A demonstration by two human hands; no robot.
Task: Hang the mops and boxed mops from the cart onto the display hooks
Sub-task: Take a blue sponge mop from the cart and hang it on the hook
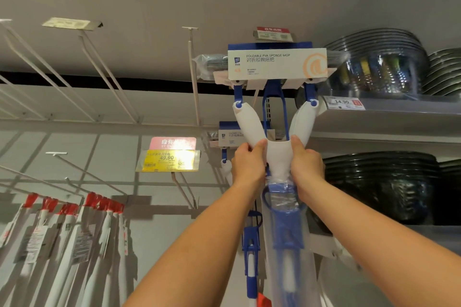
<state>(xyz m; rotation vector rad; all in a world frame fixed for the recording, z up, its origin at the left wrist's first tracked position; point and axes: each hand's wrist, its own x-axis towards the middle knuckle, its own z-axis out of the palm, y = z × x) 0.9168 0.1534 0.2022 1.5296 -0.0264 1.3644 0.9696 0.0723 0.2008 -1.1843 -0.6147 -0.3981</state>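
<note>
Sponge mop [277,65] is held head-up among the display hooks [194,82], its white forked yoke gripped by the left hand [248,163] and right hand [308,164]. A second mop [229,136] hangs just behind it, and stacked glass bowls [379,70] sit on shelves to the right.

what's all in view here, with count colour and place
sponge mop: one, white and blue, centre, head uppermost
second sponge mop: one, white and blue, hanging behind
wire hooks: several, white, bare, upper left
price tag: one, yellow, left of centre
bagged tools: several, white with red tops, hanging lower left
glass bowls: stacks, dark, right shelves
shelf label: one, white and red, right shelf
left hand: one, grips the mop's white yoke
right hand: one, grips the yoke's other side
</note>
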